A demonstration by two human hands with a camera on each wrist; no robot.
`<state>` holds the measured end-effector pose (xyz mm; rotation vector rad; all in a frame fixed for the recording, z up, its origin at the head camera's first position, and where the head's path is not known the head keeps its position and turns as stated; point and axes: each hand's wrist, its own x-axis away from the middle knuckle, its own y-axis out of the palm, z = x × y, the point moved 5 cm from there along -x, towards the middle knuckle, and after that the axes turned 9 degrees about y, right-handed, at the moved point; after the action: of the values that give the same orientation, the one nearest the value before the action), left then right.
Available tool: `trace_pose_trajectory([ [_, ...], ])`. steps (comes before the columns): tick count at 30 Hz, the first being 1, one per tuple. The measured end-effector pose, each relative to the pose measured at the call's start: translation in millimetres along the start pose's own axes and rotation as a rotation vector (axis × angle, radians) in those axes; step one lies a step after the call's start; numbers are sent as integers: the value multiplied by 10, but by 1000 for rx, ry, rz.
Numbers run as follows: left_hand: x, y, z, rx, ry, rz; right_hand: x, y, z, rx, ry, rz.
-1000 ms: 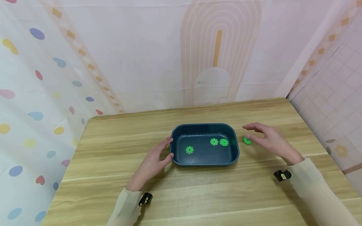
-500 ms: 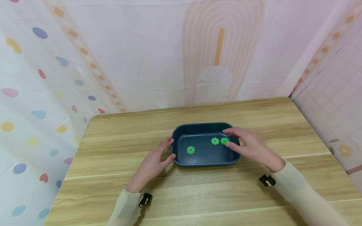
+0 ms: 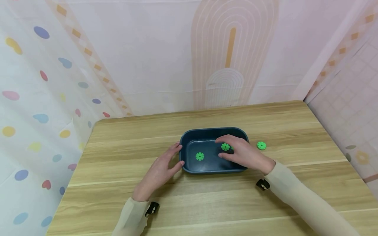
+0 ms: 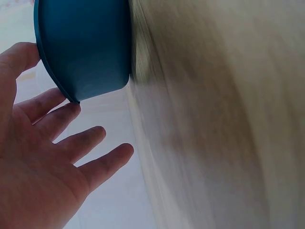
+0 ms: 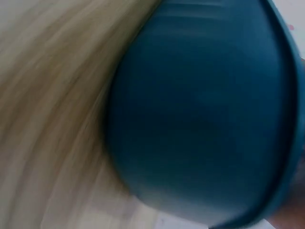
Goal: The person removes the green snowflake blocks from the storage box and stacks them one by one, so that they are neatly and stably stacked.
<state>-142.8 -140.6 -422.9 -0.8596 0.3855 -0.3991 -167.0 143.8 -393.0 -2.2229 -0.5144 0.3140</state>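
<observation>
A dark blue tray (image 3: 206, 171) with rounded corners sits on the wooden table. At its left end my left hand (image 3: 157, 173) rests its thumb and fingertips on the rim, fingers relaxed, as the left wrist view also shows. Reaching over the right side is my right hand (image 3: 242, 153), thumb and fingers apart around a green notched disc (image 3: 225, 147) inside. Another disc behind it is mostly hidden by that hand. A third green disc (image 3: 199, 156) lies in the left part of the tray. The right wrist view shows the tray's outer wall (image 5: 190, 105), blurred.
One more green disc (image 3: 261, 145) lies on the wooden table (image 3: 206, 203), just right of the tray. A patterned curtain (image 3: 159, 65) hangs behind the table and along both sides.
My right hand has moved left from beside the disc on the table to over the tray. That disc remains on the table. My left hand has stayed at the tray's rim.
</observation>
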Motion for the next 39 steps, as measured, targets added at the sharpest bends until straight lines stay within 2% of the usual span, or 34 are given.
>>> trace_pose_trajectory([
  [4,-3,-2,4,6,1,2,-104,100,-62,0,-45,-33],
  [8,-7,-2,11,15,0,-4,-183,195,-102,3,-52,-67],
  [19,-18,0,10,34,-7,-15,-321,385,-145,16,20,-87],
  [27,-11,2,-7,50,-17,-25,-369,488,-171,38,67,-142],
  [34,6,-9,-24,57,-24,-20,-375,487,-209,61,62,-161],
  [39,-4,-9,-23,54,-27,-28,-301,312,-360,64,41,-171],
])
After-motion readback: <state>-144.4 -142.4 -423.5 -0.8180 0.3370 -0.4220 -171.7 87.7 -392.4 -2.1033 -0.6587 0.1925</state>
